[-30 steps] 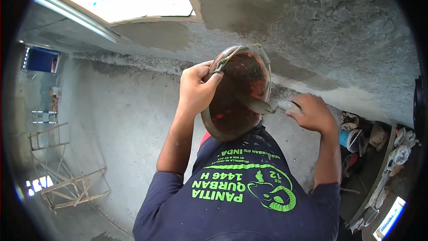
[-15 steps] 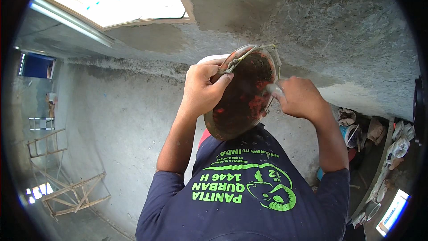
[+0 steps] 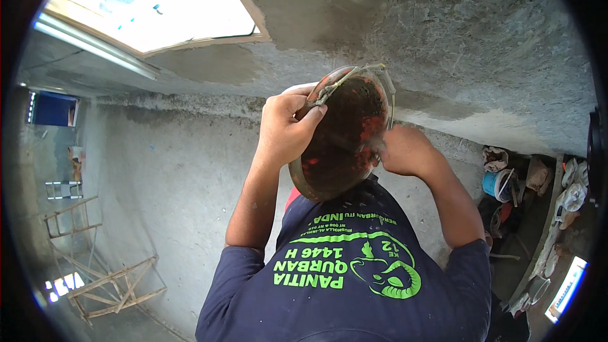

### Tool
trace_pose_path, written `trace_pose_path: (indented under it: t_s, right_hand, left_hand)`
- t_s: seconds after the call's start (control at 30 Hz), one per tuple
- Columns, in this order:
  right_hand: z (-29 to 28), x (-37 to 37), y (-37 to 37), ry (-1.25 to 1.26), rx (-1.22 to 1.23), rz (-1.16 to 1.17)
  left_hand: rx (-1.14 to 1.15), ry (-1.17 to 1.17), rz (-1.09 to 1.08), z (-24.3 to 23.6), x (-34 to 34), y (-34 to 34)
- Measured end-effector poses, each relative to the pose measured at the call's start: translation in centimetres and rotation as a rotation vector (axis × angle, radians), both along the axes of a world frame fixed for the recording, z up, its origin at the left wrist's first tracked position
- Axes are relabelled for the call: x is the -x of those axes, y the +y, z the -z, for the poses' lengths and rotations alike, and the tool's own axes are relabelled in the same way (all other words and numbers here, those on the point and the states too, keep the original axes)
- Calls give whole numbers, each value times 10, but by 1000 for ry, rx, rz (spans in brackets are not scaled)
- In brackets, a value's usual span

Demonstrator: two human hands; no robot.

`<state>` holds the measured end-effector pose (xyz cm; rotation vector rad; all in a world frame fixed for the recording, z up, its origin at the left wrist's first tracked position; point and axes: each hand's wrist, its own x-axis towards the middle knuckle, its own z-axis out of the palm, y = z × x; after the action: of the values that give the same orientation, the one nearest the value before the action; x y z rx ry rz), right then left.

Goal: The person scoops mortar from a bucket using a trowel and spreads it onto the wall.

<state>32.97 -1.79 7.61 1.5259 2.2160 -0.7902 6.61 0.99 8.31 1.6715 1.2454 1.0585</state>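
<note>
My left hand [image 3: 286, 121] is closed on the rim of a bucket [image 3: 345, 142], thumb over the edge and fingers behind. The bucket is tipped, its mouth facing me. Its dark inside shows red patches and mortar smears. Its handle [image 3: 385, 79], crusted with mortar, loops over the far rim, and a grey lump of mortar [image 3: 325, 94] clings beside my left thumb. My right hand [image 3: 408, 151] is curled into a fist at the bucket's right rim. A blurred greyish thing sticks out of it over the mouth; its kind cannot be made out.
A rough plastered wall [image 3: 443, 31] rises ahead, with a bright window opening [image 3: 158, 6] at upper left. Wooden trestles [image 3: 114, 285] stand on the concrete floor [image 3: 177, 171] at the left. At the right are a blue pail [image 3: 496, 185], sacks [image 3: 538, 174] and a plank [image 3: 546, 240].
My right hand has moved down and slightly left along the bucket's right rim. My left hand keeps its hold, and the bucket stays nearly in place.
</note>
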Motion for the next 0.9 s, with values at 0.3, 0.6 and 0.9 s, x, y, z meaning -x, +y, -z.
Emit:
trace_pose_path:
  t_s: [0.3, 0.6, 0.9]
  right_hand:
    - [93, -94, -7, 883, 842, 581]
    - [127, -111, -51, 1374, 1020, 824]
    - [70, -105, -38, 1590, 817, 664]
  left_hand:
    - [123, -45, -71, 18, 11, 6]
    - [197, -209, -103, 58, 50, 10]
    - [211, -310, -151, 67, 69, 5]
